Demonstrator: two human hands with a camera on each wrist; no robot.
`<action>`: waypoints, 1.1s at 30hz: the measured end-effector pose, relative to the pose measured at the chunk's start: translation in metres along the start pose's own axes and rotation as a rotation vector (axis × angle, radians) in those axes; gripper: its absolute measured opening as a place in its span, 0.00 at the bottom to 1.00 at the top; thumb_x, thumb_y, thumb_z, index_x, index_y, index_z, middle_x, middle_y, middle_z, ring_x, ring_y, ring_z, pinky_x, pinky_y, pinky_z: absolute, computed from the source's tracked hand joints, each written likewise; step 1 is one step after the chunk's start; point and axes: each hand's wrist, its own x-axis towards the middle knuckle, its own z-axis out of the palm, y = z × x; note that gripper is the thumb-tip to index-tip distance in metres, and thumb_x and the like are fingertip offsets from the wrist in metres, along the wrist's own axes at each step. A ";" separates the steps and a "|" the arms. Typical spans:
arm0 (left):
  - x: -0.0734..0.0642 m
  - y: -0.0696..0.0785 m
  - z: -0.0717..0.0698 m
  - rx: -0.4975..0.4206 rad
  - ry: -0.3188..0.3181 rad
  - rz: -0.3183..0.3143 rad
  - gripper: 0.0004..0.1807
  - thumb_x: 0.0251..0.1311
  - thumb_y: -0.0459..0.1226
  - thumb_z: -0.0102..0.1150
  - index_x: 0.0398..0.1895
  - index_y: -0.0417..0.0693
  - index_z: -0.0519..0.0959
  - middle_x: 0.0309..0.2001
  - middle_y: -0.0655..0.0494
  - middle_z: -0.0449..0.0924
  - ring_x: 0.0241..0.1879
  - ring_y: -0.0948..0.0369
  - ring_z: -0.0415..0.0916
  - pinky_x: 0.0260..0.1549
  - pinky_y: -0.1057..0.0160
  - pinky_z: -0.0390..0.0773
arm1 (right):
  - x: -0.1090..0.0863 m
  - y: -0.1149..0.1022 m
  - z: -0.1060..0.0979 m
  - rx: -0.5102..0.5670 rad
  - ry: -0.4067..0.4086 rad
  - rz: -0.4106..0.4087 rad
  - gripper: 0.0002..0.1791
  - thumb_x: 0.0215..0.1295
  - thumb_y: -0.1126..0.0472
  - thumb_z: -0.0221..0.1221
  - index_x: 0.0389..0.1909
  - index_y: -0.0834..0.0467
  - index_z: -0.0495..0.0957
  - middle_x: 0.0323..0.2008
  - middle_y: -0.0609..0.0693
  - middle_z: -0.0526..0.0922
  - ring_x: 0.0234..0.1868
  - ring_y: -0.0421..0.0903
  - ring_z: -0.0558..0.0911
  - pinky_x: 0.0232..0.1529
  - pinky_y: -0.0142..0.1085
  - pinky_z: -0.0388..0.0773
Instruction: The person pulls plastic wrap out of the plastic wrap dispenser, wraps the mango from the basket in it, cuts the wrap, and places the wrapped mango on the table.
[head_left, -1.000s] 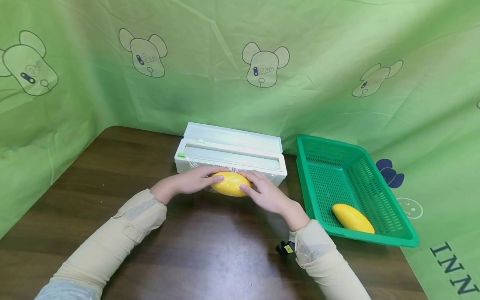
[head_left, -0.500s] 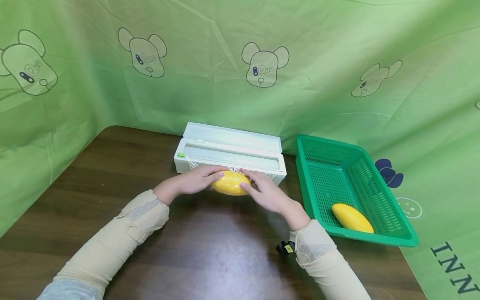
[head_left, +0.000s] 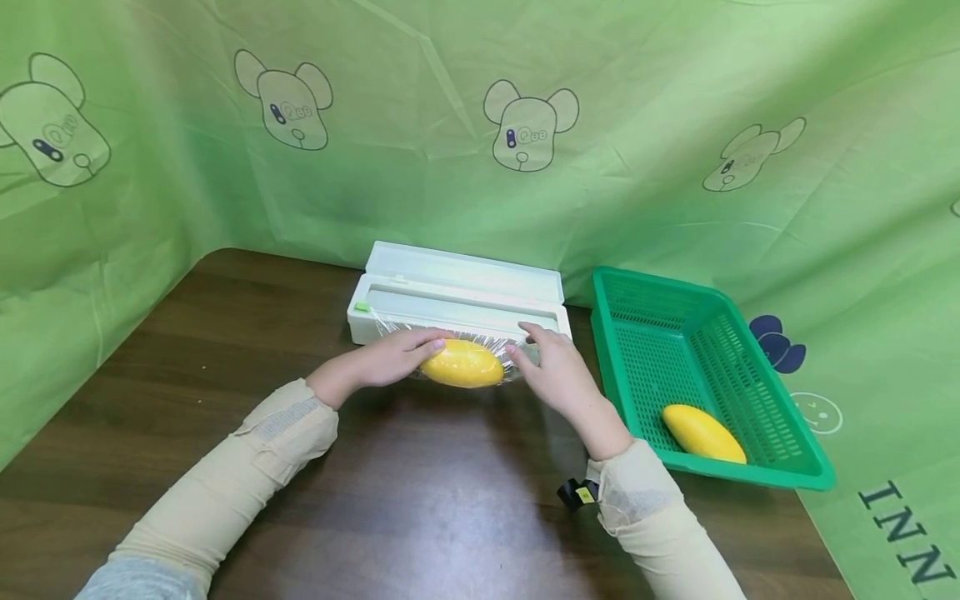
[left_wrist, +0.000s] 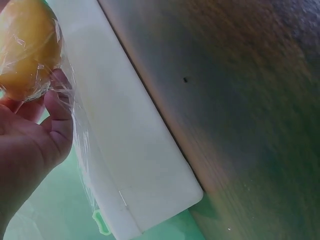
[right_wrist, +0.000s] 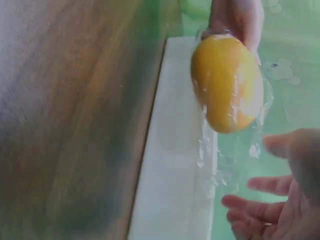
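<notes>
A yellow mango [head_left: 465,364], wrapped in clear cling film [right_wrist: 204,145], is held up just in front of a white cling film dispenser box [head_left: 457,310]. My left hand [head_left: 390,358] grips the mango's left end, thumb on top and fingers beneath, as the left wrist view of the mango [left_wrist: 30,47] shows. Film stretches from the mango back to the box. At the mango's right end my right hand [head_left: 558,371] is apart from it, fingers spread beside the loose film. Whether a fingertip touches the film I cannot tell.
To the right stands a green plastic basket [head_left: 611,375] with a second yellow mango [head_left: 703,433] in it. The dispenser's lid [head_left: 465,271] is raised at the back. A green printed curtain [head_left: 420,192] hangs behind the brown wooden table [head_left: 420,500].
My right hand has let go of the mango's right end and moved a little to the right, its fingers spreading. The left hand keeps its hold on the mango.
</notes>
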 end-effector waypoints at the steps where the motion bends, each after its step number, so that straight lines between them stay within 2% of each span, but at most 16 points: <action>1: 0.000 0.000 0.000 0.004 0.002 -0.001 0.24 0.82 0.41 0.39 0.72 0.36 0.69 0.60 0.42 0.77 0.55 0.50 0.72 0.60 0.46 0.71 | -0.001 0.000 -0.001 -0.018 0.033 -0.008 0.29 0.76 0.51 0.57 0.70 0.63 0.70 0.56 0.64 0.79 0.59 0.63 0.74 0.58 0.56 0.73; 4: 0.000 0.001 0.000 0.012 0.014 -0.010 0.24 0.82 0.41 0.38 0.71 0.37 0.70 0.56 0.43 0.78 0.52 0.50 0.73 0.59 0.47 0.71 | -0.005 -0.003 -0.002 -0.045 0.196 -0.124 0.19 0.73 0.61 0.58 0.60 0.65 0.76 0.47 0.63 0.77 0.50 0.61 0.75 0.50 0.52 0.75; 6: 0.001 0.002 0.000 0.015 0.025 -0.013 0.24 0.83 0.41 0.38 0.71 0.36 0.70 0.57 0.42 0.78 0.53 0.50 0.73 0.60 0.47 0.70 | -0.008 -0.008 -0.002 -0.036 0.328 -0.264 0.13 0.67 0.68 0.58 0.51 0.66 0.77 0.43 0.62 0.74 0.44 0.60 0.75 0.43 0.49 0.76; 8: 0.001 0.002 -0.001 0.014 0.030 -0.016 0.24 0.83 0.41 0.37 0.71 0.36 0.71 0.60 0.42 0.78 0.56 0.49 0.73 0.62 0.46 0.69 | -0.010 -0.015 -0.001 -0.014 0.403 -0.435 0.12 0.60 0.73 0.57 0.45 0.66 0.77 0.40 0.60 0.74 0.40 0.58 0.74 0.39 0.47 0.75; 10: 0.002 0.002 -0.002 0.006 0.033 -0.015 0.25 0.83 0.42 0.36 0.70 0.36 0.71 0.61 0.42 0.77 0.57 0.49 0.72 0.63 0.45 0.68 | -0.011 -0.023 0.002 -0.043 0.389 -0.595 0.13 0.55 0.74 0.59 0.43 0.66 0.77 0.39 0.58 0.76 0.39 0.56 0.75 0.38 0.45 0.76; 13: 0.003 0.001 -0.003 -0.007 0.041 -0.021 0.25 0.83 0.42 0.35 0.69 0.36 0.73 0.60 0.43 0.78 0.58 0.50 0.72 0.64 0.45 0.68 | -0.008 -0.032 0.015 -0.145 0.261 -0.725 0.18 0.55 0.68 0.69 0.47 0.65 0.76 0.42 0.56 0.78 0.43 0.54 0.77 0.43 0.45 0.78; 15: 0.002 0.000 -0.003 -0.016 0.048 -0.040 0.25 0.84 0.43 0.34 0.67 0.36 0.73 0.56 0.44 0.79 0.55 0.50 0.72 0.62 0.46 0.69 | -0.004 -0.035 0.027 -0.259 0.207 -0.736 0.28 0.52 0.62 0.76 0.51 0.64 0.74 0.47 0.57 0.77 0.47 0.55 0.77 0.47 0.45 0.78; 18: 0.001 -0.001 -0.003 -0.010 0.055 -0.063 0.25 0.83 0.43 0.34 0.67 0.36 0.73 0.53 0.45 0.79 0.54 0.50 0.72 0.61 0.47 0.69 | 0.002 -0.035 0.044 -0.396 0.223 -0.686 0.43 0.42 0.58 0.84 0.57 0.63 0.71 0.52 0.60 0.74 0.51 0.57 0.75 0.48 0.47 0.77; 21: 0.000 -0.001 -0.003 0.007 0.063 -0.073 0.25 0.83 0.43 0.35 0.67 0.37 0.74 0.51 0.46 0.80 0.53 0.51 0.73 0.59 0.48 0.70 | 0.009 -0.034 0.054 -0.469 0.278 -0.650 0.46 0.38 0.62 0.84 0.59 0.62 0.69 0.52 0.60 0.73 0.49 0.57 0.75 0.44 0.46 0.77; 26: 0.002 0.003 -0.005 0.082 0.109 -0.066 0.23 0.82 0.44 0.40 0.59 0.38 0.80 0.41 0.48 0.81 0.46 0.51 0.75 0.52 0.49 0.73 | 0.017 -0.031 0.059 -0.478 0.298 -0.636 0.47 0.35 0.65 0.84 0.58 0.64 0.67 0.50 0.59 0.73 0.45 0.56 0.75 0.42 0.45 0.77; 28: 0.002 0.006 -0.009 0.125 0.152 -0.083 0.23 0.81 0.45 0.44 0.58 0.37 0.81 0.44 0.45 0.83 0.47 0.50 0.77 0.53 0.48 0.75 | 0.018 -0.030 0.059 -0.462 0.289 -0.620 0.47 0.35 0.65 0.84 0.57 0.65 0.67 0.50 0.60 0.73 0.46 0.57 0.75 0.44 0.45 0.78; 30: 0.000 0.010 -0.014 0.199 0.216 -0.123 0.23 0.79 0.45 0.48 0.61 0.35 0.80 0.52 0.41 0.82 0.52 0.47 0.77 0.56 0.46 0.75 | 0.019 -0.028 0.059 -0.439 0.275 -0.598 0.47 0.35 0.65 0.84 0.58 0.66 0.67 0.51 0.61 0.73 0.47 0.58 0.76 0.47 0.47 0.78; 33: -0.007 0.017 -0.019 0.320 0.357 -0.161 0.24 0.74 0.43 0.56 0.64 0.36 0.77 0.63 0.37 0.74 0.61 0.42 0.73 0.59 0.41 0.73 | 0.020 -0.025 0.060 -0.396 0.248 -0.563 0.47 0.37 0.66 0.83 0.59 0.66 0.67 0.52 0.62 0.73 0.48 0.59 0.76 0.50 0.49 0.78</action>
